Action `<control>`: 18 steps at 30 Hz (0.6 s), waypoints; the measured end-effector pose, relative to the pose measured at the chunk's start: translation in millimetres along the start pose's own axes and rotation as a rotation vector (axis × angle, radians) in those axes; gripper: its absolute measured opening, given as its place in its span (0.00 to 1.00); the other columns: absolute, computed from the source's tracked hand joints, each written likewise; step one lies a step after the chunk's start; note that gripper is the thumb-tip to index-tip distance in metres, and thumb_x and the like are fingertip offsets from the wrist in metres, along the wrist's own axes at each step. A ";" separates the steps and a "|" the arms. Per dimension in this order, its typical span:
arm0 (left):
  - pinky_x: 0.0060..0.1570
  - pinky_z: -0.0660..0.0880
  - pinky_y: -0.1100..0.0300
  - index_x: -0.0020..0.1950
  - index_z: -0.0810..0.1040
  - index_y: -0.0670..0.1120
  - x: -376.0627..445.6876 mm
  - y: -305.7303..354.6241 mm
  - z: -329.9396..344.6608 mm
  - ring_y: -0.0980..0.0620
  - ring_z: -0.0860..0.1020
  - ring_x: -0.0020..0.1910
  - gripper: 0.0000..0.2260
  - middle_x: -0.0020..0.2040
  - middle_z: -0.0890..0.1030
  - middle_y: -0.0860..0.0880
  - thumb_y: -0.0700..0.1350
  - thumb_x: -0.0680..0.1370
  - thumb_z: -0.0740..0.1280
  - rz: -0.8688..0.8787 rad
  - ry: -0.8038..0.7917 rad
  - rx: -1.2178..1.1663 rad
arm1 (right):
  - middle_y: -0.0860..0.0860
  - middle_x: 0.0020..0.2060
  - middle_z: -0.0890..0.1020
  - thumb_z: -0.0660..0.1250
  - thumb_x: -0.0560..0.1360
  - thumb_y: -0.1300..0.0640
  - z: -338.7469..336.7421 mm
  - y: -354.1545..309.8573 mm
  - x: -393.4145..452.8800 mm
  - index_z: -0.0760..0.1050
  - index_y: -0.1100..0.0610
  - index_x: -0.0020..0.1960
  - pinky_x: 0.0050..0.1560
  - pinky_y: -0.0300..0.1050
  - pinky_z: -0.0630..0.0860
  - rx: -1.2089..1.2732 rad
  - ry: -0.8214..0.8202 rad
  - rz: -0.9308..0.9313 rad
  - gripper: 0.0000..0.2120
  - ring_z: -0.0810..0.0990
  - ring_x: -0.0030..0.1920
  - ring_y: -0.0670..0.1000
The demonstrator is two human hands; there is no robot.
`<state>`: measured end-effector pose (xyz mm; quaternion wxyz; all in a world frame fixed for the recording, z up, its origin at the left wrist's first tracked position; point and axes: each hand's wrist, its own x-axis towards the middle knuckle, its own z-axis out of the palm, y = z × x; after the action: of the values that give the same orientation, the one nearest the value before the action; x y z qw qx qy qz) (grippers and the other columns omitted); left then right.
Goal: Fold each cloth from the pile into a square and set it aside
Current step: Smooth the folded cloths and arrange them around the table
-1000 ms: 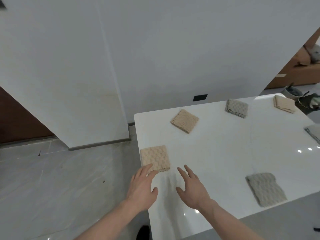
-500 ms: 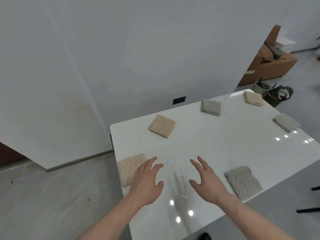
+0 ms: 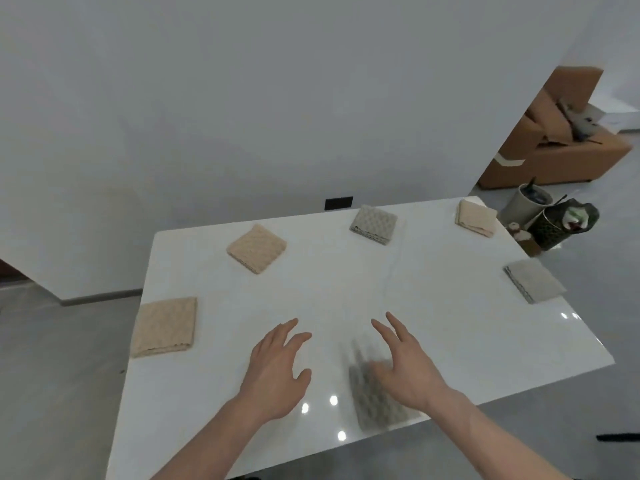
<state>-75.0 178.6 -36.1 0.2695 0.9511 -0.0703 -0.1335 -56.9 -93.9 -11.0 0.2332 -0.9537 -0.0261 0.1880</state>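
A: Counting six folded cloths on the white table (image 3: 433,296): three beige, three grey. Beige ones: near left edge (image 3: 164,326), far left (image 3: 257,248), far right corner (image 3: 476,217). Grey ones: far middle (image 3: 374,224), right edge (image 3: 533,280), near edge (image 3: 379,403)

B: Hands?

A: Two, both bare. Left hand (image 3: 277,372) and right hand (image 3: 407,367) hover side by side over the near middle of the table, palms down, fingers spread and loosely curled, neither gripping anything

B: Cloth versus hands?

A: Near grey cloth lies under and just behind the right hand, partly covered by palm and wrist. It's blurred, so can't tell if the hand touches it. Near-left beige cloth sits well left of the left hand, overhanging the table's left edge a bit. Other four are spread along the far and right sides, well apart from both hands

B: Change from half a second ago?

A: The view has swung right. Back then the left hand was just beside the near beige cloth, now there's a clear gap. The right hand was left of the near grey cloth with bare table between, now it overlaps it. Cloths themselves look unmoved

B: Anything off the table?

A: Brown cardboard box (image 3: 554,140) and two bins (image 3: 550,220) on the floor past the far right corner
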 end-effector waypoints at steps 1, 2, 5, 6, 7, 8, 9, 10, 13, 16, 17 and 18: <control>0.79 0.48 0.56 0.80 0.60 0.61 0.9 11.5 4.1 0.53 0.49 0.82 0.28 0.83 0.48 0.58 0.56 0.81 0.63 0.005 -0.008 0.017 | 0.40 0.82 0.45 0.65 0.79 0.47 -9.9 10.7 -0.3 0.51 0.41 0.82 0.73 0.45 0.66 0.006 0.002 0.003 0.36 0.54 0.80 0.49; 0.78 0.47 0.57 0.80 0.60 0.61 3.5 21.7 7.2 0.53 0.49 0.82 0.28 0.83 0.48 0.59 0.56 0.81 0.63 0.008 -0.012 0.029 | 0.41 0.82 0.45 0.66 0.79 0.47 -18.5 21.0 -0.2 0.51 0.41 0.82 0.74 0.45 0.65 0.020 0.006 0.004 0.36 0.54 0.80 0.49; 0.78 0.48 0.57 0.80 0.60 0.61 18.6 47.9 11.0 0.53 0.49 0.82 0.28 0.83 0.49 0.58 0.56 0.80 0.64 0.009 0.000 0.043 | 0.40 0.81 0.45 0.65 0.79 0.47 -36.8 48.0 2.2 0.51 0.41 0.82 0.75 0.47 0.64 0.054 0.015 0.010 0.36 0.53 0.81 0.49; 0.78 0.48 0.56 0.80 0.60 0.61 26.5 55.6 12.3 0.53 0.49 0.82 0.28 0.83 0.49 0.58 0.56 0.80 0.64 0.012 0.003 0.042 | 0.40 0.81 0.45 0.65 0.79 0.47 -40.7 57.0 3.4 0.51 0.41 0.82 0.75 0.47 0.64 0.061 0.018 0.015 0.36 0.53 0.81 0.49; 0.79 0.49 0.55 0.79 0.61 0.61 36.0 63.6 14.2 0.53 0.49 0.82 0.28 0.83 0.49 0.59 0.56 0.80 0.64 0.019 0.005 0.039 | 0.40 0.81 0.45 0.65 0.79 0.46 -44.1 66.8 4.5 0.51 0.41 0.82 0.75 0.47 0.64 0.064 0.028 0.018 0.36 0.53 0.81 0.49; 0.79 0.49 0.54 0.79 0.61 0.61 46.7 71.7 17.6 0.53 0.49 0.82 0.28 0.83 0.49 0.58 0.56 0.80 0.64 0.025 0.002 0.034 | 0.39 0.81 0.45 0.65 0.79 0.46 -47.1 77.0 4.7 0.51 0.41 0.81 0.75 0.47 0.65 0.064 0.041 0.020 0.36 0.54 0.81 0.49; 0.79 0.49 0.54 0.79 0.61 0.61 58.9 78.9 21.3 0.53 0.49 0.82 0.28 0.83 0.49 0.58 0.56 0.80 0.64 0.034 -0.005 0.032 | 0.39 0.81 0.45 0.65 0.79 0.46 -50.2 86.0 5.4 0.51 0.40 0.81 0.75 0.46 0.65 0.064 0.060 0.023 0.36 0.54 0.80 0.48; 0.79 0.49 0.53 0.79 0.61 0.60 71.8 85.3 25.8 0.53 0.49 0.82 0.28 0.83 0.50 0.57 0.55 0.80 0.64 0.040 -0.019 0.033 | 0.39 0.81 0.45 0.65 0.79 0.45 -53.8 95.1 7.1 0.52 0.40 0.81 0.74 0.46 0.65 0.062 0.072 0.031 0.35 0.54 0.80 0.48; 0.79 0.48 0.52 0.80 0.61 0.58 102.9 110.6 46.6 0.51 0.48 0.82 0.29 0.84 0.49 0.55 0.54 0.80 0.64 0.068 -0.089 0.070 | 0.39 0.81 0.45 0.66 0.79 0.44 -68.0 127.3 3.6 0.52 0.39 0.81 0.74 0.46 0.65 0.026 0.073 0.073 0.36 0.54 0.80 0.48; 0.80 0.46 0.52 0.80 0.61 0.58 126.2 148.4 65.4 0.51 0.46 0.82 0.29 0.84 0.49 0.55 0.55 0.80 0.64 0.114 -0.092 0.069 | 0.40 0.82 0.45 0.66 0.79 0.45 -90.0 163.1 2.8 0.51 0.40 0.81 0.74 0.46 0.66 0.006 0.089 0.083 0.36 0.55 0.80 0.49; 0.80 0.46 0.53 0.80 0.61 0.58 134.6 162.8 70.1 0.51 0.46 0.82 0.29 0.84 0.48 0.55 0.55 0.80 0.64 0.128 -0.082 0.067 | 0.40 0.82 0.45 0.65 0.79 0.45 -99.3 175.7 5.0 0.51 0.40 0.82 0.74 0.46 0.66 -0.009 0.092 0.091 0.36 0.55 0.80 0.49; 0.80 0.46 0.53 0.80 0.61 0.58 142.7 176.8 75.0 0.51 0.46 0.82 0.29 0.84 0.48 0.55 0.55 0.80 0.64 0.138 -0.073 0.072 | 0.40 0.82 0.45 0.65 0.79 0.45 -108.6 188.9 8.2 0.50 0.40 0.82 0.74 0.47 0.66 -0.020 0.089 0.096 0.37 0.54 0.80 0.49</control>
<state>28.4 -37.2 -34.4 0.2410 0.9475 -0.1501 -0.1469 -16.2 -308.1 -10.6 0.2153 -0.9636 0.0283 0.1561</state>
